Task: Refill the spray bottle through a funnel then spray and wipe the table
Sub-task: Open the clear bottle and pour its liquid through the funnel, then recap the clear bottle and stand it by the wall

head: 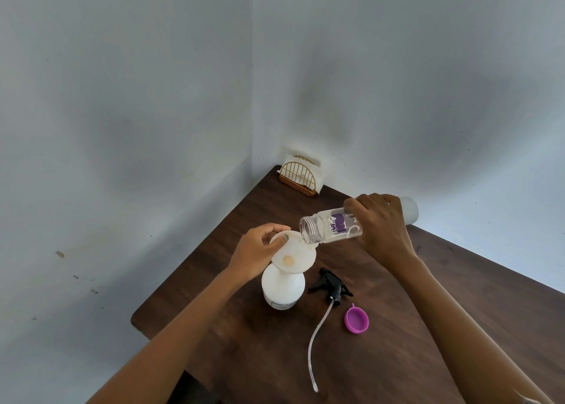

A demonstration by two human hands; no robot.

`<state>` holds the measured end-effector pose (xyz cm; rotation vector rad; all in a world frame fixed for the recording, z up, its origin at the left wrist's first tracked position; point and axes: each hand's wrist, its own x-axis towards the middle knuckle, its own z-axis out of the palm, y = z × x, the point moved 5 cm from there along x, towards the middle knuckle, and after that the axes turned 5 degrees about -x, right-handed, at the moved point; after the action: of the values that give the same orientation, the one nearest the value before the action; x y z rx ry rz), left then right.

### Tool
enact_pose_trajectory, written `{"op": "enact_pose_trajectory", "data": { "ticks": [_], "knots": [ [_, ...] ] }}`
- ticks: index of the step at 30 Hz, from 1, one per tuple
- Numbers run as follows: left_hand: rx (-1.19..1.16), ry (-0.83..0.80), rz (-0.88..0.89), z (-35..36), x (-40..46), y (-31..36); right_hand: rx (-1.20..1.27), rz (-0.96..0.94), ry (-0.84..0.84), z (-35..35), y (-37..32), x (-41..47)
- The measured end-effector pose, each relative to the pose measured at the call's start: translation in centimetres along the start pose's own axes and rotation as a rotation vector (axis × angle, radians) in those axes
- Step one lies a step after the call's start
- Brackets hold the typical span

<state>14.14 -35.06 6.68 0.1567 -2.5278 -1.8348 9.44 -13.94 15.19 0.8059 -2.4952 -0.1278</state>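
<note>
Nearest, below the right hand's forearm, a purple cap (356,319) lies open side up on the dark wooden table (458,312), beside the black trigger sprayer head (331,284) with its long dip tube. Under the left hand (256,251) stands the white spray bottle (282,290), a white funnel (295,255) seated in its neck; the fingers pinch the funnel's rim. The right hand (382,223) grips a clear refill bottle (331,226) with a purple label, tipped sideways, its open mouth touching the funnel's edge. Beyond both hands, a gold wire napkin holder (301,176) sits in the corner.
</note>
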Motion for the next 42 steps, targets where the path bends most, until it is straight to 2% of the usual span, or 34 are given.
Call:
{"op": "enact_pose_trajectory", "data": {
  "ticks": [10,17,22,25,28,31,33,38,42],
  "knots": [
    [-0.03,-0.018,-0.017,0.2,-0.1,0.1,0.252,0.051,-0.007,0.1,-0.5,-0.5],
    [-0.03,-0.026,-0.036,0.2,-0.3,0.4,0.337,0.135,-0.087,0.5,-0.5,-0.5],
    [-0.001,0.035,-0.051,-0.2,-0.3,1.2,0.773,0.409,-0.077,-0.2,0.0,-0.4],
    [0.026,0.074,0.012,-0.3,-0.1,3.3,1.082,0.606,-0.043,-0.1,0.7,0.0],
    [-0.054,-0.059,0.096,1.2,0.0,7.0,1.253,0.657,0.006,-1.0,0.3,1.2],
    [-0.192,-0.228,0.154,3.3,0.2,11.1,1.301,0.612,0.045,-2.1,-0.5,2.1],
    [-0.236,-0.276,0.164,4.6,0.5,13.2,1.321,0.593,0.077,-2.3,-0.9,2.3],
    [-0.201,-0.178,0.197,7.1,2.1,15.2,1.222,0.679,0.084,-1.0,-0.3,2.2],
    [-0.171,-0.146,0.195,7.8,3.1,14.5,1.14,0.614,-0.139,0.5,1.0,0.2]
  ]
}}
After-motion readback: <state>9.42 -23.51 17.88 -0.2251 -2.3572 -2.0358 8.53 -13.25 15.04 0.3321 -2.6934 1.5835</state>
